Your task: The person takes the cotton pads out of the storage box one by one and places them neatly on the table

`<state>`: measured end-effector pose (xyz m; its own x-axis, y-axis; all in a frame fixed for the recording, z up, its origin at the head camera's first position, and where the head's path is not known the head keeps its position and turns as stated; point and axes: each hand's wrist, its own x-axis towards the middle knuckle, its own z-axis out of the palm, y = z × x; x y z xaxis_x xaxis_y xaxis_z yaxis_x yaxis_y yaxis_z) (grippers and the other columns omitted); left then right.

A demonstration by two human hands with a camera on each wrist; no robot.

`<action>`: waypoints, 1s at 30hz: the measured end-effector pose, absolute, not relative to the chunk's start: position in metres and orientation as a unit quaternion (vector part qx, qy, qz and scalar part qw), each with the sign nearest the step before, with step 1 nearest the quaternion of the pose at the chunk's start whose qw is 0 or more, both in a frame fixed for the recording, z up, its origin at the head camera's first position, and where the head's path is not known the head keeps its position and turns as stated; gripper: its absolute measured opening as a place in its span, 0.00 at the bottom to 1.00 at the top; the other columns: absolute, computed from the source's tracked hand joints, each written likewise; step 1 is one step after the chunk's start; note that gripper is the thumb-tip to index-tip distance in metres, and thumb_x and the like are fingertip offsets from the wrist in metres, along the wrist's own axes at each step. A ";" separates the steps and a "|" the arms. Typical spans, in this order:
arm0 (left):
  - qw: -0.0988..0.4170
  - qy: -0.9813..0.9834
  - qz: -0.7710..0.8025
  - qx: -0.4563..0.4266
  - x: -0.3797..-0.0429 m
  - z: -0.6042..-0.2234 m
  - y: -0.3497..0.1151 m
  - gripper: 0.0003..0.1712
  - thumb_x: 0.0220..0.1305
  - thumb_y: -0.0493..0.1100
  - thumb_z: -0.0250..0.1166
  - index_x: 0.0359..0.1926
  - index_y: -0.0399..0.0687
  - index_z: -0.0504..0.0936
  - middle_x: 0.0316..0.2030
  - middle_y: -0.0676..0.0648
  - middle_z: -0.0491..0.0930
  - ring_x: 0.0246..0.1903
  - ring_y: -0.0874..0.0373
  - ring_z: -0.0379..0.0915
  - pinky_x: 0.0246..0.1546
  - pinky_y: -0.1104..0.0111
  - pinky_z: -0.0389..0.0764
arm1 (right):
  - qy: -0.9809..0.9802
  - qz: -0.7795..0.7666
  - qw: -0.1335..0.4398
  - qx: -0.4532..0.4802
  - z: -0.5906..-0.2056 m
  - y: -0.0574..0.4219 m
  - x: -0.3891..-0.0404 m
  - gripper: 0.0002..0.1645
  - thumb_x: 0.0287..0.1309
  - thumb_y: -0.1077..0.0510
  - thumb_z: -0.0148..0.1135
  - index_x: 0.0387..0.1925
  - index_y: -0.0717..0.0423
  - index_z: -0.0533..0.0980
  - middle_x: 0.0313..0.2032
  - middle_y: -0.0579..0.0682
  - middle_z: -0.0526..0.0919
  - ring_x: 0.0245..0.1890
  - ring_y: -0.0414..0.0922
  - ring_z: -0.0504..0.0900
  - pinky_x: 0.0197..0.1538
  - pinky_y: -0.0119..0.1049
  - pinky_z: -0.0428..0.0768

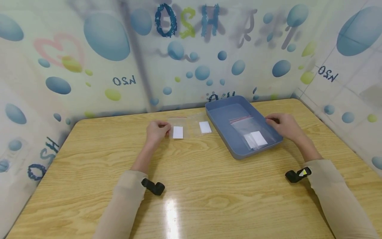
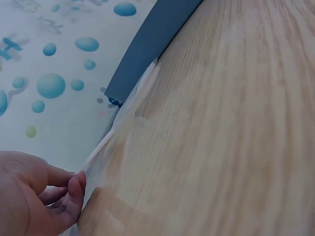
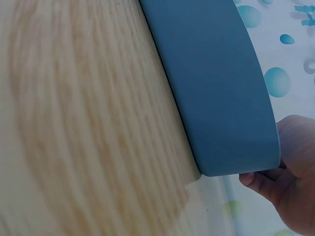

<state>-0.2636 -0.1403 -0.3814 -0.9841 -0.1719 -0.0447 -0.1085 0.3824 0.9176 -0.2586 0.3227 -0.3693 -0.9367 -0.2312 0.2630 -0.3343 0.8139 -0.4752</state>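
My left hand (image 1: 157, 132) pinches the left edge of a clear zip bag (image 1: 179, 122) holding a white card (image 1: 178, 132). In the left wrist view, thumb and fingertips (image 2: 76, 189) meet at the bag's edge. Just right of it lies a second clear bag (image 1: 194, 123) with a white card (image 1: 205, 127), beside the blue tray (image 1: 222, 116). Several overlapping clear bags (image 1: 241, 124) with white cards (image 1: 258, 138) lie inside the tray. My right hand (image 1: 285, 126) grips the tray's right rim; its thumb (image 3: 250, 179) shows at the tray's edge in the right wrist view.
A wooden table (image 1: 194, 186) carries everything. Behind it stands a wall (image 1: 185, 89) with painted blue and green dots, close to the tray's far end. Small black cameras (image 1: 153, 187) sit on both sleeves.
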 end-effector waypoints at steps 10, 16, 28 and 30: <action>0.049 -0.850 -0.520 0.073 -0.263 -0.384 -0.139 0.10 0.69 0.35 0.63 0.41 0.29 0.85 0.27 0.42 0.83 0.22 0.62 0.76 0.23 0.77 0.75 | -0.947 0.265 0.101 0.153 -0.369 0.321 -0.258 0.15 0.72 0.62 0.58 0.48 0.72 0.82 0.40 0.66 0.85 0.33 0.51 0.80 0.32 0.33 0.75; 0.045 -0.863 -0.498 0.073 -0.261 -0.381 -0.137 0.12 0.71 0.38 0.63 0.42 0.30 0.86 0.28 0.42 0.83 0.24 0.59 0.77 0.26 0.76 0.75 | -0.946 0.268 0.099 0.151 -0.369 0.321 -0.257 0.15 0.72 0.62 0.58 0.48 0.72 0.82 0.40 0.66 0.85 0.33 0.51 0.80 0.32 0.33 0.75; 0.036 -0.868 -0.490 0.074 -0.258 -0.374 -0.140 0.16 0.73 0.40 0.61 0.50 0.29 0.83 0.36 0.37 0.84 0.30 0.52 0.81 0.27 0.76 0.75 | -0.948 0.264 0.097 0.152 -0.365 0.320 -0.257 0.15 0.72 0.63 0.57 0.48 0.72 0.81 0.41 0.67 0.85 0.36 0.54 0.81 0.35 0.37 0.76; 0.042 -0.867 -0.492 0.071 -0.258 -0.373 -0.140 0.17 0.72 0.41 0.61 0.51 0.29 0.83 0.38 0.36 0.84 0.30 0.53 0.81 0.26 0.76 0.76 | -0.948 0.264 0.097 0.153 -0.365 0.320 -0.257 0.15 0.72 0.63 0.57 0.48 0.72 0.81 0.41 0.67 0.85 0.36 0.54 0.81 0.35 0.37 0.77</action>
<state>-0.2580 -0.1400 -0.3726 -0.9865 -0.1637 0.0027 -0.0817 0.5064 0.8584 -0.2574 0.3200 -0.3652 -0.9347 -0.2385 0.2636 -0.3403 0.8143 -0.4701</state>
